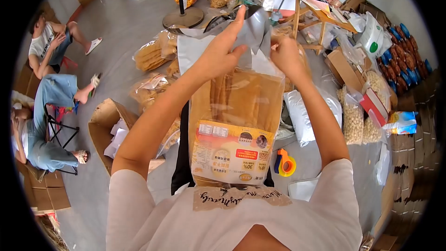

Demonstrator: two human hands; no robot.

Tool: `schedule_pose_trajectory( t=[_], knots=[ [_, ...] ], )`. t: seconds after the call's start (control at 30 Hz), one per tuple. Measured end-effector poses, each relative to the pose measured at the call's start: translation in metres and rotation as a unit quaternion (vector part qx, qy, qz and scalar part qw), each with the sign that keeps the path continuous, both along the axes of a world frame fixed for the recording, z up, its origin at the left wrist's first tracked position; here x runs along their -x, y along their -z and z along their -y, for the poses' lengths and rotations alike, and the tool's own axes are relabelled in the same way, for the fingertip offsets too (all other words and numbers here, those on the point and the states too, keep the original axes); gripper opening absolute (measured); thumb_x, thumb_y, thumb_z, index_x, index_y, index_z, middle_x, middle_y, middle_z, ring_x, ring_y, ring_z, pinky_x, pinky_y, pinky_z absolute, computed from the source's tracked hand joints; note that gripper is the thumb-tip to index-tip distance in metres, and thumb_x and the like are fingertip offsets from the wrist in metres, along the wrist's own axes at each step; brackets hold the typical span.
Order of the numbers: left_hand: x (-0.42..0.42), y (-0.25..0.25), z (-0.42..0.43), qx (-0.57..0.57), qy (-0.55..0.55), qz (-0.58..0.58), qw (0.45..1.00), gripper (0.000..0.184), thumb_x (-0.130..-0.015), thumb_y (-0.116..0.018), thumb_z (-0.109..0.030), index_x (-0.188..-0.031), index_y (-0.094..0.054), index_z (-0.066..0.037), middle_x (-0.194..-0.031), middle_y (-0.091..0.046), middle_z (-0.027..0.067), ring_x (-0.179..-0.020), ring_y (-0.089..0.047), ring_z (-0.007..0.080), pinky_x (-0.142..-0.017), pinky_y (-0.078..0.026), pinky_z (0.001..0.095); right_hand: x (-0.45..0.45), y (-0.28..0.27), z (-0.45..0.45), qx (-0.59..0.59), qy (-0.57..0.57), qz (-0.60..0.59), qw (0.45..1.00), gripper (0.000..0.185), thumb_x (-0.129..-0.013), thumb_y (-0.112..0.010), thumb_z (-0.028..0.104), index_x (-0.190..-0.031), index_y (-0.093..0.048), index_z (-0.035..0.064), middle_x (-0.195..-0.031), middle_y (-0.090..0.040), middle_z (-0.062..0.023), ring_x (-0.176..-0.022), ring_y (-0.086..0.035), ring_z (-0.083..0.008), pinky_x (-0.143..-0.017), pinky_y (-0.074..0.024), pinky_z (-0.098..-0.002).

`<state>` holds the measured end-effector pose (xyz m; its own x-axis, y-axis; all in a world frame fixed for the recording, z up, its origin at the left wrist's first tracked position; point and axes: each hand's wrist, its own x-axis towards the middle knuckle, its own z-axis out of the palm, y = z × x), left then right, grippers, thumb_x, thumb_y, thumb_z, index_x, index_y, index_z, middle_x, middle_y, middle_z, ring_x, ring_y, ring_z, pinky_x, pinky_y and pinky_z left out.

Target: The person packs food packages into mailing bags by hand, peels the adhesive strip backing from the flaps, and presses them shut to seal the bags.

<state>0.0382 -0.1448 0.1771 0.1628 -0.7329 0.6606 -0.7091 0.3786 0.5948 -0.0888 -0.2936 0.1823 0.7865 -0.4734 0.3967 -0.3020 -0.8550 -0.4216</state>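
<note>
A clear packet of flat tan food sheets (237,97) with a yellow and pink label lies against my lap, its label end toward my body. Beyond its far end is a silver-grey plastic bag (255,30). My left hand (227,49) is at the bag's left side, index finger stretched forward and thumb apart. At the right side of the bag, my right hand (285,53) has its fingers curled in on the bag's edge.
An open cardboard box (104,123) stands at left, near two seated people. A tape roll (285,162) and a silver packet (313,116) lie on the floor at right. A round pole base (183,18) and a wooden table (320,11) stand ahead.
</note>
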Motion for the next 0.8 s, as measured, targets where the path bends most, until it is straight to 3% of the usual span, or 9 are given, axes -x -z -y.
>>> schedule_pose_trajectory(
  t=[0.2,0.27,0.4,0.47,0.5,0.57,0.6,0.7,0.8],
  knots=[
    [0.011,-0.003,-0.019,0.024,-0.006,-0.121,0.992,0.070,-0.082,-0.049,0.002,-0.139,-0.010,-0.009,-0.143,-0.020,0.0082,-0.128,-0.026,0.0227,-0.093,-0.038,0.0329,-0.006,-0.032,0.005,0.141,0.024,0.176,0.974,0.017,-0.076,-0.056,0.014,-0.089,-0.063,0.0071,-0.069,-0.059,-0.0171,-0.066,-0.059,-0.0329,-0.060,-0.0460,-0.0377],
    [0.024,-0.007,-0.039,-0.022,-0.078,-0.155,0.985,0.055,-0.080,-0.049,0.000,-0.133,-0.031,-0.003,-0.114,-0.054,0.0145,-0.090,-0.059,0.0167,-0.070,-0.048,0.0265,0.007,-0.050,0.005,0.073,0.045,0.147,0.985,0.015,-0.078,-0.055,0.012,-0.090,-0.063,0.0065,-0.067,-0.058,-0.0176,-0.065,-0.058,-0.0334,-0.059,-0.0455,-0.0380],
    [0.044,-0.005,-0.092,-0.151,-0.021,-0.194,0.969,0.032,-0.080,-0.054,-0.005,-0.111,-0.055,0.002,-0.075,-0.064,0.0093,-0.055,-0.052,0.0068,-0.051,-0.043,0.0229,0.049,-0.045,-0.006,0.109,-0.067,0.091,0.988,0.011,-0.078,-0.055,0.007,-0.086,-0.062,0.0059,-0.067,-0.057,-0.0186,-0.064,-0.058,-0.0333,-0.059,-0.0447,-0.0392],
    [0.044,-0.032,-0.115,-0.481,0.060,-0.254,0.837,0.019,-0.078,-0.059,-0.009,-0.092,-0.063,0.003,-0.057,-0.059,0.0044,-0.048,-0.048,0.0054,-0.045,-0.039,0.0226,0.065,-0.035,-0.012,0.166,-0.160,-0.054,0.971,0.011,-0.076,-0.057,0.008,-0.085,-0.063,0.0055,-0.067,-0.058,-0.0170,-0.064,-0.057,-0.0333,-0.058,-0.0443,-0.0387],
    [0.036,-0.009,-0.115,-0.355,0.038,-0.226,0.906,0.017,-0.077,-0.062,-0.012,-0.082,-0.065,0.003,-0.045,-0.052,0.0017,-0.042,-0.047,0.0062,-0.041,-0.039,0.0233,0.070,-0.031,-0.012,0.164,-0.171,-0.091,0.967,0.011,-0.076,-0.057,0.007,-0.086,-0.063,0.0053,-0.068,-0.059,-0.0159,-0.064,-0.057,-0.0329,-0.059,-0.0445,-0.0385],
    [0.029,-0.017,-0.104,-0.308,-0.149,-0.049,0.938,0.022,-0.074,-0.065,-0.015,-0.090,-0.064,0.001,-0.062,-0.060,0.0069,-0.058,-0.059,0.0128,-0.052,-0.047,0.0274,0.075,-0.028,-0.013,0.155,-0.180,-0.130,0.963,0.012,-0.076,-0.057,0.007,-0.086,-0.063,0.0051,-0.069,-0.059,-0.0148,-0.065,-0.058,-0.0325,-0.059,-0.0446,-0.0384],
    [0.021,-0.001,-0.094,-0.316,-0.144,-0.053,0.936,0.022,-0.074,-0.065,-0.015,-0.090,-0.064,0.001,-0.062,-0.060,0.0069,-0.058,-0.059,0.0128,-0.052,-0.047,0.0274,0.077,-0.030,-0.015,0.111,-0.173,-0.190,0.960,0.011,-0.076,-0.057,0.006,-0.086,-0.063,0.0043,-0.072,-0.060,-0.0151,-0.066,-0.058,-0.0316,-0.059,-0.0447,-0.0368],
    [0.009,0.049,-0.071,-0.040,-0.105,0.281,0.953,0.029,-0.072,-0.065,-0.015,-0.098,-0.061,-0.002,-0.089,-0.061,0.0107,-0.083,-0.059,0.0205,-0.071,-0.048,0.0327,0.087,-0.022,-0.008,0.112,-0.185,-0.241,0.946,0.013,-0.077,-0.057,0.009,-0.087,-0.063,0.0038,-0.072,-0.060,-0.0152,-0.067,-0.058,-0.0303,-0.060,-0.0448,-0.0360],
    [0.005,0.064,-0.072,-0.261,-0.091,0.229,0.933,0.039,-0.071,-0.063,-0.010,-0.109,-0.055,-0.004,-0.118,-0.051,0.0122,-0.109,-0.046,0.0294,-0.088,-0.040,0.0374,0.094,-0.015,-0.010,0.182,-0.138,-0.250,0.941,0.017,-0.076,-0.059,0.013,-0.090,-0.063,0.0044,-0.069,-0.059,-0.0144,-0.068,-0.058,-0.0294,-0.061,-0.0446,-0.0372]
  ],
)
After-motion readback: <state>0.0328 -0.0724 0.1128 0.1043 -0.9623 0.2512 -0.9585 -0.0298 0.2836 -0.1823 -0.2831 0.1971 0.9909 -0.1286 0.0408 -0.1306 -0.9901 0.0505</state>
